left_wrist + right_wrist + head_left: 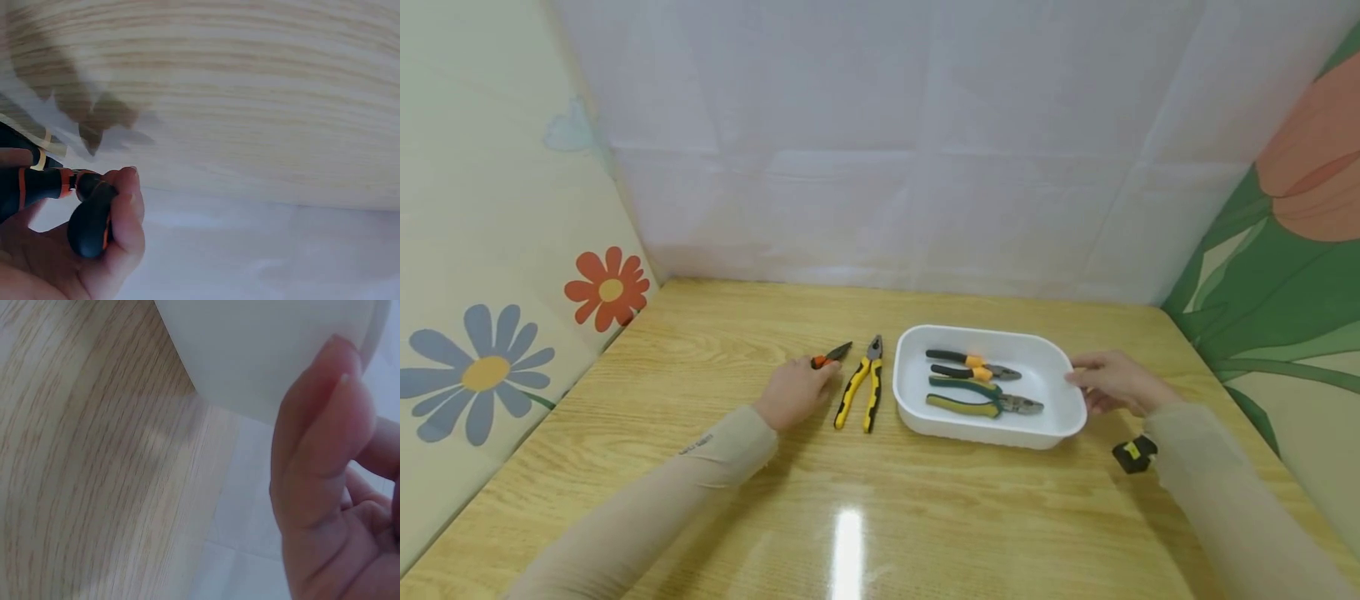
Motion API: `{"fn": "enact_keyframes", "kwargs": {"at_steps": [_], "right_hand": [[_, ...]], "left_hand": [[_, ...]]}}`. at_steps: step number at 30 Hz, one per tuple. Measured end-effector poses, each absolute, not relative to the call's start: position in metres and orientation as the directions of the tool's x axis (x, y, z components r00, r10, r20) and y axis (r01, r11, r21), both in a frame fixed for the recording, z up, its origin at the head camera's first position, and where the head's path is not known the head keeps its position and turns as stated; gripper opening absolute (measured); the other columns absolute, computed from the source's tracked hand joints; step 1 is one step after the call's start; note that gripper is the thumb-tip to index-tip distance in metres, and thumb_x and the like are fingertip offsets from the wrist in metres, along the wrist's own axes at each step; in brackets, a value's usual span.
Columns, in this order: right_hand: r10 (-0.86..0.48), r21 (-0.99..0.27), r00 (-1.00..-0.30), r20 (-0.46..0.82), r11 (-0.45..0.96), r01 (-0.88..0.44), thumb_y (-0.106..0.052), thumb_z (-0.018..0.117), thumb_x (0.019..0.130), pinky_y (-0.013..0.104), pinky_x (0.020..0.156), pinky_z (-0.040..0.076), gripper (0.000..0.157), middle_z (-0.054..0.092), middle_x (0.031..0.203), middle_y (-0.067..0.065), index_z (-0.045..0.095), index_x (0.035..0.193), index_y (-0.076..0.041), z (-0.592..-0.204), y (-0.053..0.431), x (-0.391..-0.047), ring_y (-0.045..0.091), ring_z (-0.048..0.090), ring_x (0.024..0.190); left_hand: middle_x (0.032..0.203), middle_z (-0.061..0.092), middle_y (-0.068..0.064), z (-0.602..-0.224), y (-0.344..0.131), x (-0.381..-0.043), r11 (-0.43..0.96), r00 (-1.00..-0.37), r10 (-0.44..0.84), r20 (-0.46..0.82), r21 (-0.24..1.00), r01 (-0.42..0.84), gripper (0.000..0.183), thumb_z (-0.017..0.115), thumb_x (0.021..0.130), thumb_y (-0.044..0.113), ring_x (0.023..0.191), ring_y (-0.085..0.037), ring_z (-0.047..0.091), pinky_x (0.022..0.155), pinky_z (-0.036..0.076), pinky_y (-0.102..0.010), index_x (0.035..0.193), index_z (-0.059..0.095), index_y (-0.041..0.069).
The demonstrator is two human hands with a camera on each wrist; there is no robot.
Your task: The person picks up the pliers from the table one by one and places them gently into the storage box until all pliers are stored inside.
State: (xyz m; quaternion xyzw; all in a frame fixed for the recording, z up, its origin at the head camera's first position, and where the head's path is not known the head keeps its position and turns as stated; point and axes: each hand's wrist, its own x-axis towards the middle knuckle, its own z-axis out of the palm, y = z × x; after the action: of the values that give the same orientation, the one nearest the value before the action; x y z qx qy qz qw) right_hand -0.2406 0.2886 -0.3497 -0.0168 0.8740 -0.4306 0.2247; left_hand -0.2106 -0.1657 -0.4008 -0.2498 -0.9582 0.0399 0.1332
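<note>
My left hand (pixel 796 392) holds a pair of needle-nose pliers (pixel 839 352) with black and orange handles, its dark tip pointing away to the right. In the left wrist view, fingers curl round one handle (pixel 92 224). Just right of that hand, yellow-and-black pliers (pixel 874 369) lie on the table. My right hand (pixel 1116 382) grips the right rim of a white plastic tray (pixel 985 432), fingertips against its outer wall in the right wrist view. Inside the tray are black-and-orange pliers (pixel 973 361) and green-handled pliers (pixel 985 397).
A small black tape measure (pixel 1135 454) with a yellow label lies by the right forearm. The wooden table (pixel 737 517) meets a white cloth backdrop (pixel 880 167) behind. Flower-patterned panels (pixel 482 208) stand on both sides.
</note>
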Motion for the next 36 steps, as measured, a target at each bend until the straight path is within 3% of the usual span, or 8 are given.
{"fn": "enact_keyframes", "kwargs": {"at_steps": [8, 15, 25, 36], "right_hand": [[-0.222, -0.752, -0.899, -0.377, 0.64, 0.157, -0.011, 0.05, 0.1, 0.026, 0.057, 0.053, 0.055, 0.062, 0.076, 0.003, 0.028, 0.14, 0.02, -0.349, 0.288, -0.24, 0.012, 0.058, 0.059], [-0.22, -0.747, -0.897, -0.383, 0.645, 0.161, -0.012, 0.051, 0.1, 0.027, 0.057, 0.054, 0.057, 0.063, 0.078, 0.004, 0.027, 0.14, 0.021, -0.349, 0.288, -0.241, 0.012, 0.059, 0.06], [-0.219, -0.743, -0.895, -0.389, 0.649, 0.164, -0.012, 0.051, 0.1, 0.028, 0.059, 0.054, 0.058, 0.063, 0.081, 0.005, 0.026, 0.142, 0.019, -0.348, 0.289, -0.242, 0.014, 0.06, 0.062], [-0.215, -0.737, -0.895, -0.392, 0.655, 0.165, -0.013, 0.051, 0.1, 0.028, 0.06, 0.055, 0.058, 0.064, 0.082, 0.005, 0.026, 0.141, 0.02, -0.349, 0.288, -0.242, 0.015, 0.06, 0.063]], "left_hand": [[0.081, 0.061, -0.021, -0.398, -0.173, -0.208, 0.892, -0.847, 0.452, 0.281, -0.119, 0.437, 0.035, 0.066, 0.091, 0.018, 0.056, -0.026, 0.05, 0.049, 0.047, -0.038, 0.126, 0.066, 0.014], [0.081, 0.062, -0.021, -0.393, -0.178, -0.204, 0.876, -0.806, 0.48, 0.347, -0.135, 0.463, 0.035, 0.069, 0.089, 0.017, 0.052, -0.023, 0.044, 0.041, 0.039, -0.032, 0.124, 0.068, 0.016], [0.083, 0.062, -0.02, -0.384, -0.184, -0.202, 0.833, -0.726, 0.547, 0.416, -0.182, 0.523, 0.034, 0.072, 0.088, 0.018, 0.054, -0.024, 0.049, 0.04, 0.04, -0.031, 0.121, 0.069, 0.014], [0.089, 0.064, -0.022, -0.374, -0.186, -0.201, 0.82, -0.724, 0.563, 0.398, -0.162, 0.549, 0.036, 0.067, 0.089, 0.016, 0.058, -0.026, 0.052, 0.042, 0.042, -0.031, 0.125, 0.068, 0.012]]}}
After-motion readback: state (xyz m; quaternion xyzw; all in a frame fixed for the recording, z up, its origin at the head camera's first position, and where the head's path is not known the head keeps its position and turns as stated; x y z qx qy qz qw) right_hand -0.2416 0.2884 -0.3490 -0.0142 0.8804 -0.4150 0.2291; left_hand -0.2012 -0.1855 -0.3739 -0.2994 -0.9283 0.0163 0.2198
